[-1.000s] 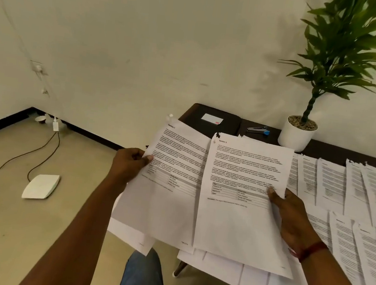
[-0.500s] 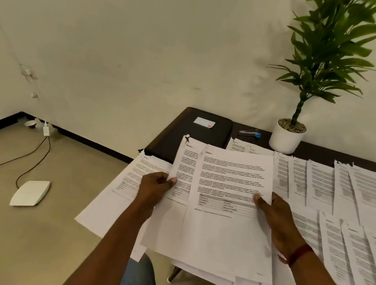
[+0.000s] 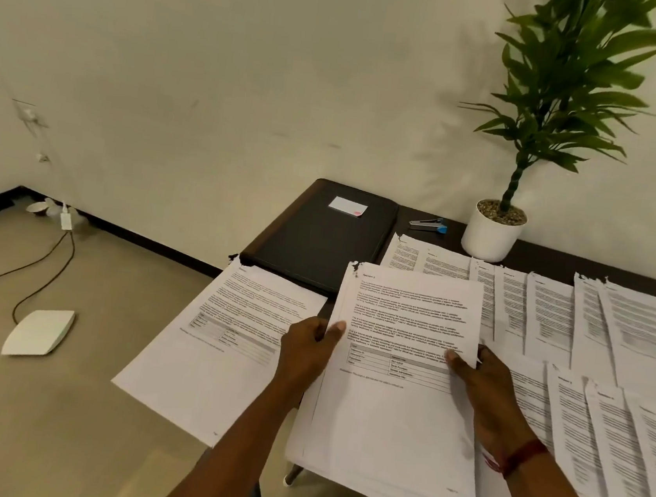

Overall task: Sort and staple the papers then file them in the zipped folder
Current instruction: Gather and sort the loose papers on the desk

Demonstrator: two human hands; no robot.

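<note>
I hold a small stack of printed papers [image 3: 393,411] squared together over the table's near left edge. My left hand [image 3: 308,352] grips its left edge with the thumb on top. My right hand [image 3: 481,392] grips its right edge, thumb on the page. A single printed sheet [image 3: 221,342] lies to the left, overhanging the table corner. Many more printed sheets [image 3: 547,314] lie in overlapping rows across the dark table [image 3: 542,252]. The black zipped folder [image 3: 318,243] lies closed at the far left corner, with a blue-and-grey stapler [image 3: 429,224] just to its right.
A potted plant in a white pot [image 3: 491,234] stands by the wall behind the papers. On the floor to the left lie a white router-like box [image 3: 39,332] and black cables [image 3: 29,275] running to the wall.
The two sheets held side by side have been brought together into one stack. The stack has come down toward the table, and a sheet now lies uncovered at the left corner.
</note>
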